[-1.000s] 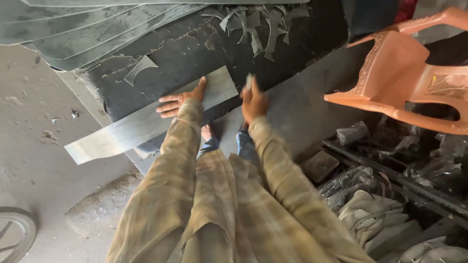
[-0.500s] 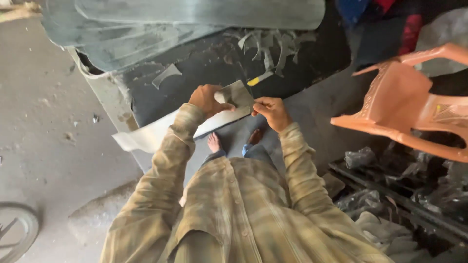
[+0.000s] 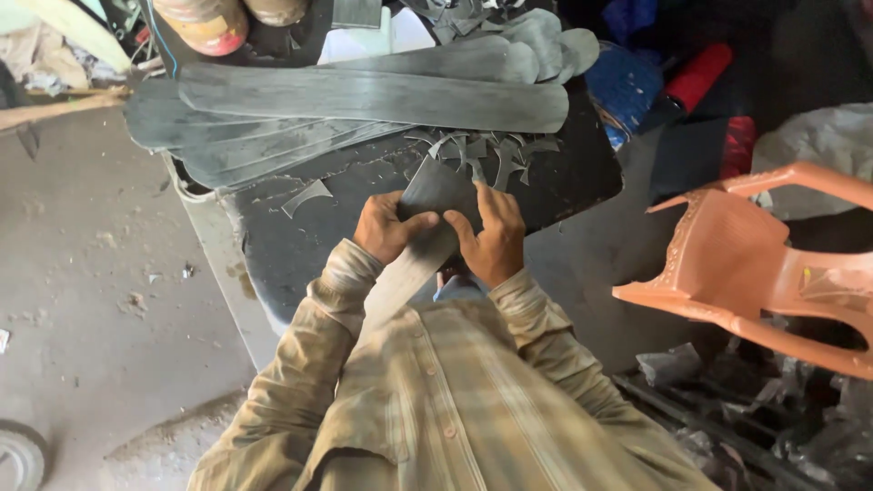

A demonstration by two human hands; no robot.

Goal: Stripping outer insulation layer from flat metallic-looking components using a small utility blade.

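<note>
I hold a long grey sheet-metal strip (image 3: 427,214) lengthwise in front of my chest, its far end over a dark metal work slab (image 3: 582,182). My left hand (image 3: 386,227) grips the strip's left edge. On its right side my right hand (image 3: 491,232) is closed over it, fingers spread along the top. The strip's near end runs down behind my sleeves and is hidden. Several thin metal offcuts (image 3: 486,150) lie on the slab just beyond my hands.
A stack of long rounded grey metal blades (image 3: 364,100) lies across the far side of the slab. An orange plastic chair (image 3: 755,264) lies tipped at the right. Scrap and rubble (image 3: 773,409) fill the lower right. Bare concrete floor (image 3: 91,291) stretches left, with a wheel (image 3: 18,455) at the corner.
The strip went from lying flat across the slab under my palms to being lifted and turned lengthwise toward me, both hands now gripping it. My view has swung up over the blade stack.
</note>
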